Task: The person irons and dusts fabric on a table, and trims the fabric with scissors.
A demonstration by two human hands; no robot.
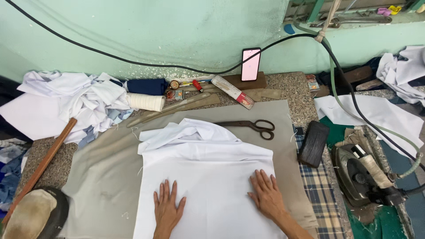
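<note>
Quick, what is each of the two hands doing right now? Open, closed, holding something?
Left hand: open, flat, palm down on the white fabric, holding nothing.
Right hand: open, fingers spread, pressing flat on the same white fabric, holding nothing.

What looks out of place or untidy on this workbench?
The white cloth under both hands is flat in front but bunched at its far edge. A heap of white fabric lies crumpled far left. Nothing looks spilled or damaged.
</note>
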